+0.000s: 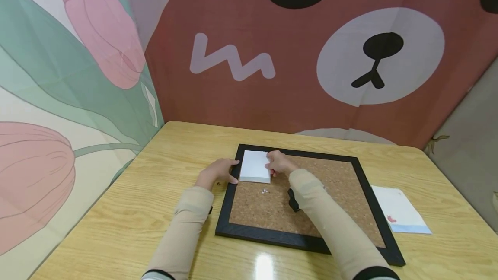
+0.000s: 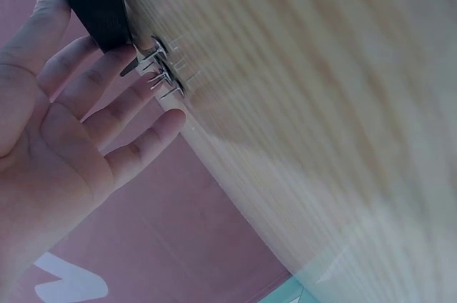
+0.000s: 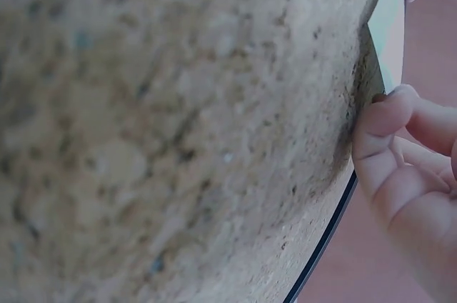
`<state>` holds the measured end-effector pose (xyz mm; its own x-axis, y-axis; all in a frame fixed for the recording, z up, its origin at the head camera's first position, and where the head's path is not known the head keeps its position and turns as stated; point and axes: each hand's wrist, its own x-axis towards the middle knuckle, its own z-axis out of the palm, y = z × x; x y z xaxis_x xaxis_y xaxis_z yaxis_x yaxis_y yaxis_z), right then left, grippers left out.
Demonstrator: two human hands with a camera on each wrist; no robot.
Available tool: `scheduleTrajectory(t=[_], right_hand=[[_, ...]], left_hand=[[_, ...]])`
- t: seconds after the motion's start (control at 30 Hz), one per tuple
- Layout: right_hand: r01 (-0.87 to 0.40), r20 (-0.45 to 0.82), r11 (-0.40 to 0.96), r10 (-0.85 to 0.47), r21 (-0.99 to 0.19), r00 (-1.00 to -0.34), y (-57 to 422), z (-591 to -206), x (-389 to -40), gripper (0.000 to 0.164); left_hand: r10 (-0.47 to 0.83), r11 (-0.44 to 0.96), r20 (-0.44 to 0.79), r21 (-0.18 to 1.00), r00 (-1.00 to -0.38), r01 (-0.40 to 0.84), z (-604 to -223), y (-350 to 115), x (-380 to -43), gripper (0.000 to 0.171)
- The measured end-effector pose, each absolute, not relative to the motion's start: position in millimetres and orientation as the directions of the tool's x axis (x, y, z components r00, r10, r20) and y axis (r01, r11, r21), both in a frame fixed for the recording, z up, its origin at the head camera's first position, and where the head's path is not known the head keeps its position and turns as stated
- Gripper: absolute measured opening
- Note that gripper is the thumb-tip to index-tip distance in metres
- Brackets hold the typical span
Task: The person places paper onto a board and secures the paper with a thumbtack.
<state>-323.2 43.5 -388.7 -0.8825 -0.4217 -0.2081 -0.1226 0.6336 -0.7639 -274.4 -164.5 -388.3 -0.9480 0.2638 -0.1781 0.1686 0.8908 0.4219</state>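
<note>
A white sheet of paper lies on the upper left of a black-framed cork board. My right hand pinches the sheet's right edge between thumb and curled forefinger, close over the cork in the right wrist view. A small brownish bit shows at those fingertips, too small to name. My left hand is at the board's left side, its thumb and fingers spread against the black frame. Beside those fingertips, several metal pins lie on the wooden table.
Small whitish bits are on the cork below the sheet. Another white sheet with a blue lower strip lies at the board's right side. A patterned cloth hangs behind the table.
</note>
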Motion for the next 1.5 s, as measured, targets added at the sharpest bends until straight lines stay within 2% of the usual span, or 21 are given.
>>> scheduleTrajectory(t=[0.1,0.17,0.23,0.27,0.33,0.47,0.6,0.7,0.83,0.9,1.03,1.5], right_hand=[[-0.118,-0.212,0.644,-0.411,-0.756,-0.887,43,-391,-323,0.049],[-0.122,-0.216,0.655,-0.411,-0.746,-0.886,42,-392,-323,0.035],[-0.122,-0.219,0.660,-0.410,-0.741,-0.885,40,-392,-322,0.013],[-0.121,-0.220,0.664,-0.407,-0.738,-0.887,39,-392,-322,0.009],[-0.113,-0.228,0.673,-0.396,-0.731,-0.889,38,-392,-322,0.023],[-0.069,-0.249,0.682,-0.356,-0.728,-0.901,36,-392,-322,0.014],[-0.050,-0.262,0.689,-0.340,-0.723,-0.903,36,-391,-323,0.036],[-0.170,-0.186,0.736,-0.375,-0.655,-0.908,40,-388,-322,0.043],[-0.401,-0.089,0.799,-0.487,-0.449,-0.869,47,-384,-320,0.048],[-0.470,-0.106,0.802,-0.539,-0.368,-0.836,50,-383,-319,0.050],[-0.509,-0.185,0.810,-0.570,-0.293,-0.801,51,-383,-318,0.056],[-0.436,-0.228,0.839,-0.517,-0.326,-0.825,50,-386,-316,0.063]], left_hand=[[0.263,0.891,-0.178,0.421,-0.948,0.168,-389,-164,-275,0.070],[0.258,0.893,-0.181,0.421,-0.949,0.162,-389,-164,-275,0.070],[0.257,0.894,-0.182,0.419,-0.949,0.162,-389,-164,-275,0.070],[0.256,0.894,-0.183,0.418,-0.949,0.161,-389,-164,-275,0.070],[0.255,0.895,-0.182,0.417,-0.950,0.160,-389,-164,-275,0.070],[0.248,0.894,-0.184,0.421,-0.951,0.152,-389,-164,-275,0.070],[0.250,0.891,-0.186,0.429,-0.950,0.150,-389,-163,-276,0.070],[0.253,0.889,-0.186,0.432,-0.949,0.152,-389,-163,-275,0.070],[0.253,0.892,-0.185,0.424,-0.949,0.155,-391,-163,-276,0.070],[0.253,0.894,-0.184,0.420,-0.950,0.157,-391,-164,-276,0.070],[0.249,0.895,-0.189,0.419,-0.950,0.151,-389,-163,-277,0.070],[0.245,0.894,-0.208,0.425,-0.947,0.138,-385,-163,-275,0.070]])
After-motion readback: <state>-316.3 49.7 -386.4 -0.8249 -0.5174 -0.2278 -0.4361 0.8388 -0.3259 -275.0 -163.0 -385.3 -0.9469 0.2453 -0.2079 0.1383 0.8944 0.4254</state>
